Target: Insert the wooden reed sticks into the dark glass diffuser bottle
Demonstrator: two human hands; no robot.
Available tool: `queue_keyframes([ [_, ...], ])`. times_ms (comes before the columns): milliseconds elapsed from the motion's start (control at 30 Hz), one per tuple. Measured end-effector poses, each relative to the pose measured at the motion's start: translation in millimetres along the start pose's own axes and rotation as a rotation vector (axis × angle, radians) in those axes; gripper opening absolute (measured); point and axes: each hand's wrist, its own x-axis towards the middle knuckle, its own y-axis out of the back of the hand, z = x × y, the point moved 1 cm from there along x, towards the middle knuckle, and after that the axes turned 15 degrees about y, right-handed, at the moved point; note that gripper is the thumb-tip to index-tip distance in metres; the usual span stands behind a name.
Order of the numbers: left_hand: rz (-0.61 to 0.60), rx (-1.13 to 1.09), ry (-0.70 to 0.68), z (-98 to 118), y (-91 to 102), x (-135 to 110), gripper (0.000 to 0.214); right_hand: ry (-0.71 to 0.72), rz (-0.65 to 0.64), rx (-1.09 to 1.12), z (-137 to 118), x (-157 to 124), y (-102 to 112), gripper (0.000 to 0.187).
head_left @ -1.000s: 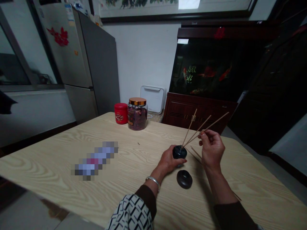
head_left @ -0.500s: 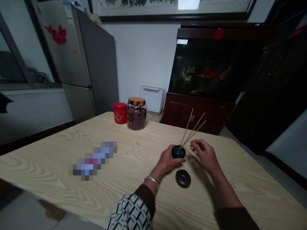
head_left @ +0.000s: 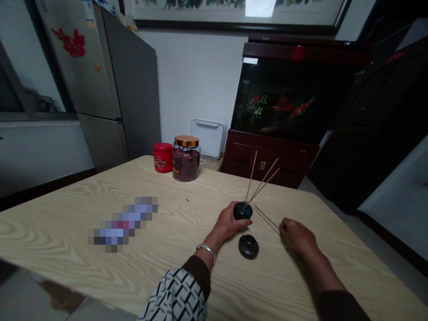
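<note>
My left hand [head_left: 226, 223] is wrapped round a small dark round holder [head_left: 242, 210] standing on the wooden table [head_left: 83, 263]. Three thin sticks [head_left: 257, 183] rise from the holder and fan out up and to the right. A dark round lid [head_left: 248, 246] lies on the table just in front of the holder. My right hand [head_left: 298, 237] rests low on the table to the right, its fingertips pinched at the near end of loose sticks [head_left: 265, 217] lying flat there.
A glass jar with a copper lid [head_left: 185, 158] and a red tin [head_left: 162, 157] stand at the table's far edge. A blurred-out flat object [head_left: 123, 224] lies to the left. Behind are a grey fridge [head_left: 110, 84], a fish tank [head_left: 287, 100] on a dark cabinet, and a white box on the floor.
My right hand let go of the sticks standing in the holder, dropped to the table and reached the loose sticks. The left hand stayed on the holder.
</note>
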Motion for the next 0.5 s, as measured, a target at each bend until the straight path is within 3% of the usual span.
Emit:
queue_keyframes([
  [200,-0.007,-0.018,-0.005,-3.1,-1.0,1.9,0.066,-0.002,-0.056,0.042,-0.8,8.9,4.8,0.016],
  [300,0.0,-0.006,-0.008,-2.8,-0.4,1.6,0.065,0.019,0.0,0.083,3.1,7.9,4.6,0.016],
  [400,0.006,0.004,-0.017,-3.3,-0.2,1.5,0.065,0.053,0.219,0.179,10.6,7.5,10.5,0.019],
  [500,0.018,0.018,-0.006,-3.9,-0.7,1.7,0.067,0.105,0.521,0.438,10.6,8.5,26.1,0.022],
])
